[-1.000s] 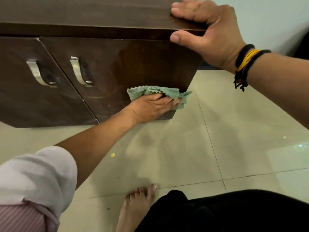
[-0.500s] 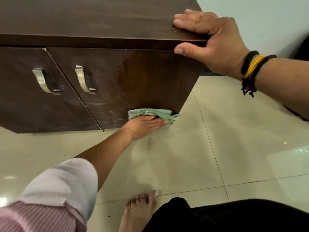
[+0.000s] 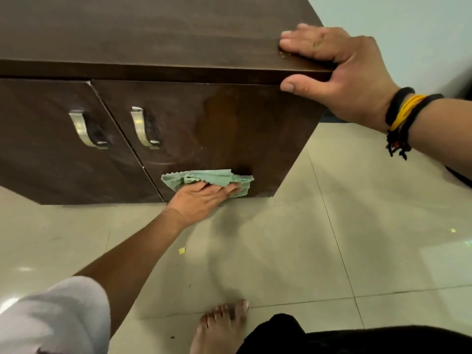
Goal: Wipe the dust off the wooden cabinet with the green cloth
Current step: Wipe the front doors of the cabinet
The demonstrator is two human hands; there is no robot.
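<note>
- Two curved metal handles [image 3: 88,130] stood on the doors left of the wiped patch; a bare foot [image 3: 219,325] rested on the tiled floor [image 3: 293,238], where a small yellow scrap [image 3: 181,250] lay.
- The green cloth [image 3: 208,178] lay bunched low on the right door of the wooden cabinet [image 3: 229,129], near its bottom edge, its long axis running left to right.
- The left hand [image 3: 204,196] pressed flat on the cloth with straight fingers.
- The right hand [image 3: 339,70] gripped the cabinet's top right corner, fingers on top, thumb on the front edge; black and yellow bands [image 3: 406,116] circled its wrist.
</note>
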